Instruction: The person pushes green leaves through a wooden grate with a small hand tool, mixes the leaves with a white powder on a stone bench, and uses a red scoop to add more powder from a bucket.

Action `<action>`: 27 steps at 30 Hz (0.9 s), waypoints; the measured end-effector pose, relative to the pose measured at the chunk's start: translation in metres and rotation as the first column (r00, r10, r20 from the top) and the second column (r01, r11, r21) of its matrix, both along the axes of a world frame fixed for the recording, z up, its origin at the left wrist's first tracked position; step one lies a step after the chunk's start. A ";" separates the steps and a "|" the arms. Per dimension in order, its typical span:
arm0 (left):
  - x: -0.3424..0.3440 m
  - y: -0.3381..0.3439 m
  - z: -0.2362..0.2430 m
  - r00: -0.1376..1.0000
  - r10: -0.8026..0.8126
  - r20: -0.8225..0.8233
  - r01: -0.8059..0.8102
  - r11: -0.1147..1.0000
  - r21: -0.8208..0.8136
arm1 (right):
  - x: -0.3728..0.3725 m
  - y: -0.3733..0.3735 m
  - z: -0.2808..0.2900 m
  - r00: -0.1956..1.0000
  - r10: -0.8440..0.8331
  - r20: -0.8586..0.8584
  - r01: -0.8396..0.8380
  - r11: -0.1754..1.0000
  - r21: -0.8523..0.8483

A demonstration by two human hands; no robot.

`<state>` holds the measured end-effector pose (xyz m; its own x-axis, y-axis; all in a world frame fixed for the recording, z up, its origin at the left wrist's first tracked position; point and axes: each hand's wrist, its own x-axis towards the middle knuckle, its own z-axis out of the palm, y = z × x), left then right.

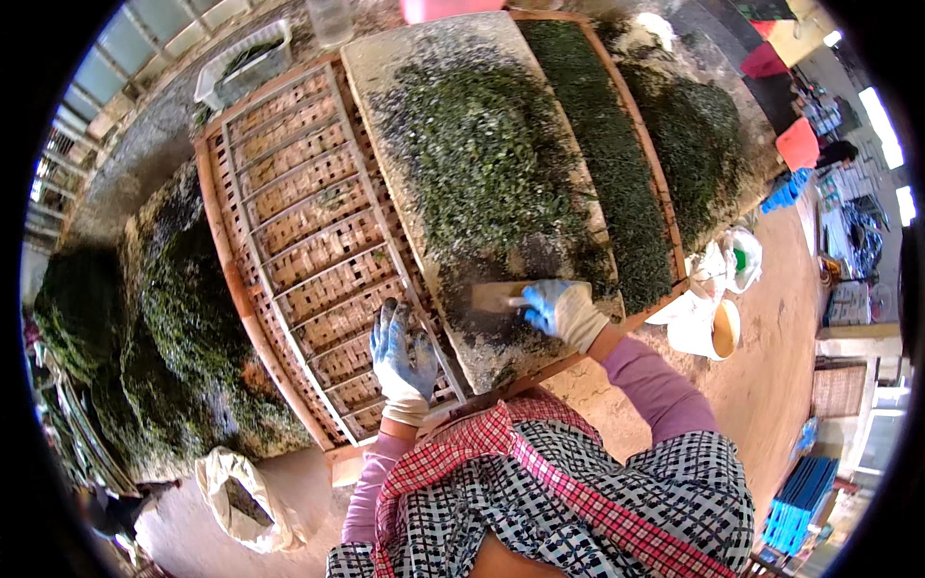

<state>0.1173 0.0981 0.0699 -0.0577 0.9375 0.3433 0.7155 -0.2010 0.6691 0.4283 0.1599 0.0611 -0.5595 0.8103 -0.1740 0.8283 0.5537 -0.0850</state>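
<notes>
- The right hand (564, 310), in a blue-and-white work glove, has its fingers clenched around the handle of a flat wooden scraper (493, 295).
- The scraper's blade lies on the near end of a pale board (385, 67), at the lower edge of a spread of dark green shredded leaves (487, 159).
- The left hand (403, 354), gloved the same way, rests flat with its fingers released and spread on a woven bamboo rack (303, 217), just left of the board.
- A second strip of green leaves (612, 154) runs along the board's right side.
- A large dark green heap (183, 318) sits left of the rack.
- A white sack (241, 496), open at the top, stands on the ground by the person's lower left.
- A clear plastic tub (246, 63) holding some greens sits beyond the rack's far corner.
- White plastic bags (737, 260) and a round white bucket (718, 332) lie to the right of the board.
- Stacked blue flat things (795, 506) stand at lower right; I cannot tell what they are.
- Red and pink containers (798, 143) sit at upper right.
</notes>
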 end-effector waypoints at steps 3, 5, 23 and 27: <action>0.010 0.026 0.007 0.999 -0.020 -0.033 0.022 0.996 0.083 | 0.009 -0.021 0.005 0.934 0.017 -0.357 0.065 0.974 0.216; 0.018 0.043 0.012 0.997 -0.010 -0.070 0.018 0.993 0.113 | 0.015 -0.026 0.035 0.879 -0.148 -0.454 0.295 0.915 0.274; 0.100 0.199 -0.021 0.898 0.243 -0.367 -0.233 0.970 0.073 | -0.018 0.172 0.047 0.753 -0.598 -0.275 0.598 0.796 -0.091; 0.110 0.206 -0.026 0.903 0.264 -0.340 -0.221 0.962 0.161 | -0.043 0.217 0.038 0.497 -0.462 -0.734 0.566 0.814 -0.130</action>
<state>0.2278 0.3043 0.0441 -0.1323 0.8626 0.4882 0.9372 -0.0515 0.3449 0.3858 0.3772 0.0993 0.0659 0.9796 0.1898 0.6694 0.0977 -0.7365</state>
